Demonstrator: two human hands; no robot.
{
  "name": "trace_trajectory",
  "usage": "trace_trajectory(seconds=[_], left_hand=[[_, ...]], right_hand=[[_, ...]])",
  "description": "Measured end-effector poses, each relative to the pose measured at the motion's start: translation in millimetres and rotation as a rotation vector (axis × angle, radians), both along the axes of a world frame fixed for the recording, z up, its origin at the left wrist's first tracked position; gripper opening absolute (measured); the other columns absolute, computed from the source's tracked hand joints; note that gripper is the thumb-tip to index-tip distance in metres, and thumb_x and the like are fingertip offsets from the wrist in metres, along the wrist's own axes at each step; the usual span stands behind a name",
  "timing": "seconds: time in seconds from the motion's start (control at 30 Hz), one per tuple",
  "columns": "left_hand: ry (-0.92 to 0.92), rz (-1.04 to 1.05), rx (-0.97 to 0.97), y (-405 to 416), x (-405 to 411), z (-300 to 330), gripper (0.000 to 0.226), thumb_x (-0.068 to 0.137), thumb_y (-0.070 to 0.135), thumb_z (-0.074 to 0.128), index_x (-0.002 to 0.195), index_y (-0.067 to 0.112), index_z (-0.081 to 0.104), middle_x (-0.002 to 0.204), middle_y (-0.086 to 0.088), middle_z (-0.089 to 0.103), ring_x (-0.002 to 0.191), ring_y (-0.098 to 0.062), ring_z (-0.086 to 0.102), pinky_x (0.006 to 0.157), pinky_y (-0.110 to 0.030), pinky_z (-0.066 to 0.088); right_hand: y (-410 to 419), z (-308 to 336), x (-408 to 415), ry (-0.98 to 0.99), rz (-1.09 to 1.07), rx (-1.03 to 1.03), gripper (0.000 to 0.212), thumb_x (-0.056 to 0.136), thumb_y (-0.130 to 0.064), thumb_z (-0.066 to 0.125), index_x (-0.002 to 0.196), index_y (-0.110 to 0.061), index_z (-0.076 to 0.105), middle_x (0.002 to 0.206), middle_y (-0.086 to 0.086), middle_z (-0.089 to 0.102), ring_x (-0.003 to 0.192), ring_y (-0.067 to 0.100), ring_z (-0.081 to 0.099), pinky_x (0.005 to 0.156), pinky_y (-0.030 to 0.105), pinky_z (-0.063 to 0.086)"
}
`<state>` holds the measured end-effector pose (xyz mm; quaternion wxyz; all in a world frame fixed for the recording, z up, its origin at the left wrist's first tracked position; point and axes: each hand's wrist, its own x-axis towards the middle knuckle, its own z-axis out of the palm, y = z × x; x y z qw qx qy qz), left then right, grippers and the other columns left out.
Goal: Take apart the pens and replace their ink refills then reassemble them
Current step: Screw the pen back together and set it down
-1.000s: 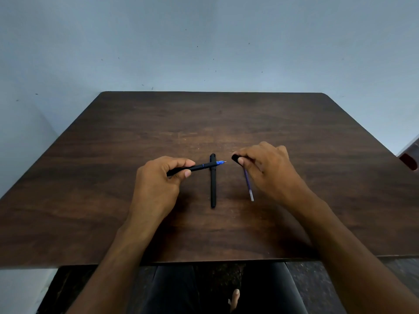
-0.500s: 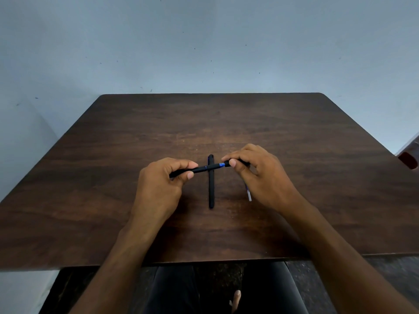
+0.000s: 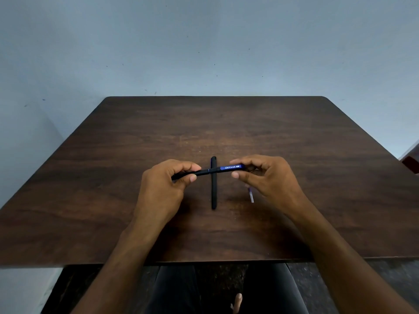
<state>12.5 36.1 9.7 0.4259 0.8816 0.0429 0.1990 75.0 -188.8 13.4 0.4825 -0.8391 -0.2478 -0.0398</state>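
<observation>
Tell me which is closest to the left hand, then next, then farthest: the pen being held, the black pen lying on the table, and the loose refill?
1. Held pen: gripped by the left hand.
2. Black pen: lying between the hands.
3. Loose refill: under the right hand.

Bare forearms, dark trousers

Both the left hand [image 3: 163, 189] and right hand [image 3: 269, 180] are bare, no sleeves or rings showing; dark trousers [image 3: 179, 288] fill the lower middle of the frame.

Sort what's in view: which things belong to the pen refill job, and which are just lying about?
Job: held pen, gripped by left hand and right hand; second pen on the table; loose refill by the right hand.

Lying about: table; red object at right edge.
</observation>
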Motion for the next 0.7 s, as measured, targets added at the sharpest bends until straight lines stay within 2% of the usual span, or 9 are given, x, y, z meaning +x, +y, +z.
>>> trace_trajectory(seconds=[0.1, 0.17, 0.23, 0.3, 0.5, 0.7], left_hand=[[-0.017, -0.011, 0.023, -1, -1, 0, 0.025, 0.084, 0.012, 0.076, 0.101, 0.030, 0.076, 0.090, 0.024, 0.067, 0.075, 0.016, 0.059, 0.064, -0.010, 0.046], [-0.047, -0.022, 0.053, -2, -1, 0, 0.025, 0.082, 0.009, 0.077, 0.100, 0.028, 0.077, 0.091, 0.022, 0.069, 0.090, 0.015, 0.060, 0.075, -0.003, 0.044], [-0.075, -0.032, 0.072, -3, -1, -1, 0.026, 0.081, 0.007, 0.078, 0.100, 0.025, 0.078, 0.092, 0.019, 0.070, 0.096, 0.012, 0.060, 0.079, 0.001, 0.039], [-0.086, -0.037, 0.077, -5, 0, -2, 0.027, 0.080, 0.005, 0.078, 0.100, 0.023, 0.078, 0.092, 0.018, 0.070, 0.097, 0.012, 0.060, 0.080, 0.001, 0.038], [-0.138, -0.025, 0.068, -6, 2, -1, 0.028, 0.081, 0.004, 0.077, 0.101, 0.022, 0.078, 0.095, 0.014, 0.072, 0.093, 0.005, 0.064, 0.083, -0.002, 0.042], [-0.147, -0.004, 0.043, -7, 5, -1, 0.028, 0.080, 0.002, 0.078, 0.101, 0.021, 0.079, 0.090, 0.022, 0.069, 0.090, 0.007, 0.064, 0.083, -0.002, 0.042]], right_hand=[[-1, 1, 0, -0.045, 0.022, 0.049, 0.028, 0.085, -0.016, 0.075, 0.113, -0.020, 0.074, 0.088, -0.005, 0.072, 0.064, 0.008, 0.066, 0.067, 0.023, 0.059], [0, 1, 0, -0.066, 0.031, 0.043, 0.024, 0.086, -0.014, 0.074, 0.110, -0.018, 0.075, 0.085, -0.001, 0.072, 0.061, 0.011, 0.063, 0.065, 0.024, 0.058], [3, 0, 0, -0.089, 0.053, 0.018, 0.023, 0.087, -0.013, 0.073, 0.110, -0.017, 0.075, 0.082, -0.007, 0.069, 0.063, 0.005, 0.062, 0.065, 0.018, 0.055], [5, 0, -1, -0.118, 0.059, 0.015, 0.023, 0.088, -0.013, 0.072, 0.110, -0.015, 0.076, 0.079, -0.013, 0.066, 0.065, 0.002, 0.061, 0.065, 0.016, 0.053], [9, 4, -4, -0.149, 0.056, 0.052, 0.021, 0.089, -0.010, 0.072, 0.109, -0.013, 0.076, 0.083, -0.012, 0.068, 0.067, 0.000, 0.062, 0.068, 0.026, 0.057], [12, 9, -4, -0.165, 0.060, 0.064, 0.019, 0.089, -0.010, 0.072, 0.107, -0.013, 0.077, 0.078, -0.018, 0.065, 0.067, -0.001, 0.062, 0.067, 0.022, 0.056]])
